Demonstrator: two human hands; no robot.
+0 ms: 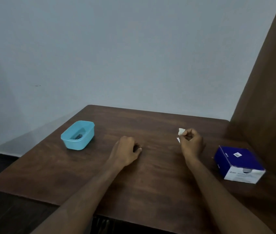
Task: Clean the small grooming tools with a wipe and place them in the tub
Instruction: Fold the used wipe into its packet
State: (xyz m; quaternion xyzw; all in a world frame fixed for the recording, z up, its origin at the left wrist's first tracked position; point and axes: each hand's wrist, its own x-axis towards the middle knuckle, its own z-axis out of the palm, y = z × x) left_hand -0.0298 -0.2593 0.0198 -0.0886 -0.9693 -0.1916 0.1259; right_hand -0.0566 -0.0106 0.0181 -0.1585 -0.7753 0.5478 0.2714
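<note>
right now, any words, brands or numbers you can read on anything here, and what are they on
Nothing can be read for certain.
Blue and white box: white print on the front face and short white marks on the blue top, all too blurred to read.
Small white sticker on the box top: too small to read.
Light blue tub: no text visible.
White wipe in the right hand: no text visible.

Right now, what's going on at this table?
A person is partway through cleaning small grooming tools. The right hand pinches a white wipe above the wooden table. The left hand rests curled on the tabletop; whether it holds anything is unclear. The blue tub at left already holds some dark tools. A purple box sits at right.
</note>
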